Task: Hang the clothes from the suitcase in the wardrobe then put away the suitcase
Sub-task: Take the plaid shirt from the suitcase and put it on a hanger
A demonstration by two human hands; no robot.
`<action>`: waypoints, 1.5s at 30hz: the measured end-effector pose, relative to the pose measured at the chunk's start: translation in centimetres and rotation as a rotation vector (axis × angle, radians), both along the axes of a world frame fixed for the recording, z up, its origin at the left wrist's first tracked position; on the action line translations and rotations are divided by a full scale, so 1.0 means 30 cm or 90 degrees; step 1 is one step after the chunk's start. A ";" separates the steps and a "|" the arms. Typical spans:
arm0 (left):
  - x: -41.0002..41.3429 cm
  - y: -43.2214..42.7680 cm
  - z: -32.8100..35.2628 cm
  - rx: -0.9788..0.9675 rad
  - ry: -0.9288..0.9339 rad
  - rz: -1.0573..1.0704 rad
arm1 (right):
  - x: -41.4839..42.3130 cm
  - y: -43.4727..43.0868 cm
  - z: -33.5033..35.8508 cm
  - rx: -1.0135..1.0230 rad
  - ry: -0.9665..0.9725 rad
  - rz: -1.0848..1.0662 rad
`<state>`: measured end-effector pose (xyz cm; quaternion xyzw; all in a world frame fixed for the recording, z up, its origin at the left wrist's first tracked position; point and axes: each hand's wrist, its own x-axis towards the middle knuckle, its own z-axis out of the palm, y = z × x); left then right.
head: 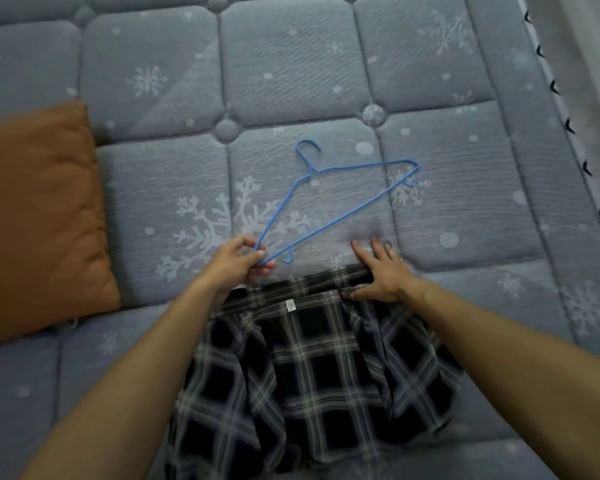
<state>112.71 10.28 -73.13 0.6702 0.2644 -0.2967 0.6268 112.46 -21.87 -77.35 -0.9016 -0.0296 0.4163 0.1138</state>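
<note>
Two fingertips of the left hand (236,261) pinched the near corner of the blue wire hanger (310,171). Right hand (378,271) lay flat, fingers spread, on the plaid shirt (309,358) collar. Hanger lay on the snowflake mattress (291,64) beyond the shirt; orange cushion (39,220) to the left, apart.

Grey-blue quilted snowflake mattress (291,64); rust-brown cushion (39,216) on its left side

Hanger (343,214) is blue, garment (302,358) dark plaid, mattress (291,64) snowflaked grey, pillow (39,209) rust-brown.
</note>
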 end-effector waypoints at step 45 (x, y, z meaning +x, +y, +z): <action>-0.384 0.362 -0.084 0.305 -0.006 -0.035 | -0.693 0.239 0.217 0.374 0.149 -0.363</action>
